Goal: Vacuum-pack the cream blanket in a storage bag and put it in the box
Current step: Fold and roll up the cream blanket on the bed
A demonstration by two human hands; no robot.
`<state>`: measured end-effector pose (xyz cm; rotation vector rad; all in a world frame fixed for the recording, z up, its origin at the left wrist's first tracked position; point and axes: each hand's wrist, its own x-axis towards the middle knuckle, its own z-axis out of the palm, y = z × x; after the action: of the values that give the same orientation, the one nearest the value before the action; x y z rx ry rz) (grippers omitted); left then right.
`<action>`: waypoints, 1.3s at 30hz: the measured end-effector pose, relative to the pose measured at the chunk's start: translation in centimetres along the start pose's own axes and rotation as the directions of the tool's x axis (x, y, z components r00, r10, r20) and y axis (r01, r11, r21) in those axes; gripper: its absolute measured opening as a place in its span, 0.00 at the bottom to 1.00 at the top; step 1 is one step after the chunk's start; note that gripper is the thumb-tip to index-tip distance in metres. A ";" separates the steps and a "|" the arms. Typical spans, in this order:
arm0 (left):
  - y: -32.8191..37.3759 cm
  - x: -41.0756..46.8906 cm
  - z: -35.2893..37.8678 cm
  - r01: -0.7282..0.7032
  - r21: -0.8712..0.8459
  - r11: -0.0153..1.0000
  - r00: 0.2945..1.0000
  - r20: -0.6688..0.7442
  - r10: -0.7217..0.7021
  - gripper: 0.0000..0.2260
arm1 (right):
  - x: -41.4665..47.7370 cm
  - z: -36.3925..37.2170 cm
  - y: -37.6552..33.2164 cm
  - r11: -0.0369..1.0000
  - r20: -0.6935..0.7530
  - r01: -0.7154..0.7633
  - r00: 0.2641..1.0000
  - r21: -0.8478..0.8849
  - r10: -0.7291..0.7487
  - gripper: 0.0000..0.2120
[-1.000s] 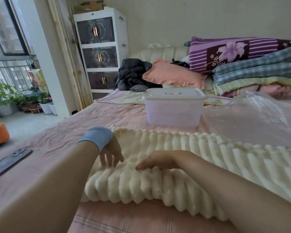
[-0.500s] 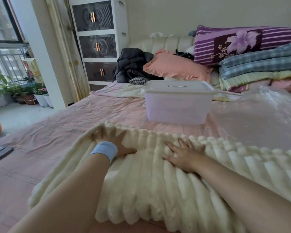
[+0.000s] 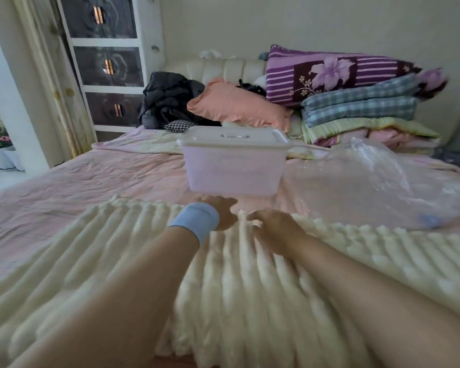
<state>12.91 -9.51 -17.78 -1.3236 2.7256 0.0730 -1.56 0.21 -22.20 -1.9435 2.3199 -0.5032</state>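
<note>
Both hands have slid to the far edge of the cream blanket (image 3: 250,288) spread across the lower frame, left hand (image 3: 222,212) and right hand (image 3: 275,227) nearly touching at centre; blur hides whether they press or pinch. Smoothing along the ribs should keep it flat enough for the clear storage bag (image 3: 377,189) at right and the lidded box (image 3: 234,168) just beyond. A pink bed sheet (image 3: 77,181) carries all, drawer cabinet (image 3: 109,65) upper left, quilts (image 3: 361,107) upper right.
</note>
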 end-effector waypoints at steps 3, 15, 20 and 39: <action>5.1 -0.2 2.0 -0.124 -0.160 0.979 0.987 0.080 0.138 0.26 | -2.3 -2.5 4.6 0.973 -0.135 -0.122 0.986 -0.198 0.096 0.20; 13.5 -3.7 3.7 0.001 0.131 0.991 0.982 0.186 -0.026 0.29 | -13.4 -6.7 12.7 0.939 0.164 -0.161 0.962 -0.304 0.218 0.27; 21.7 -8.0 3.2 -0.246 -0.222 0.944 0.963 0.052 0.263 0.25 | -20.8 -8.0 13.4 0.847 -0.094 -0.332 0.942 -0.416 0.323 0.24; 36.5 -12.0 4.6 -0.405 -0.236 0.883 0.910 -0.011 0.415 0.24 | -31.9 -10.4 25.8 0.858 0.079 -0.497 0.857 -0.127 0.509 0.29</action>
<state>-8.05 22.84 -21.06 -0.7442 2.9847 0.4640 -22.44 36.90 -24.83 -1.2586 2.6772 -0.2234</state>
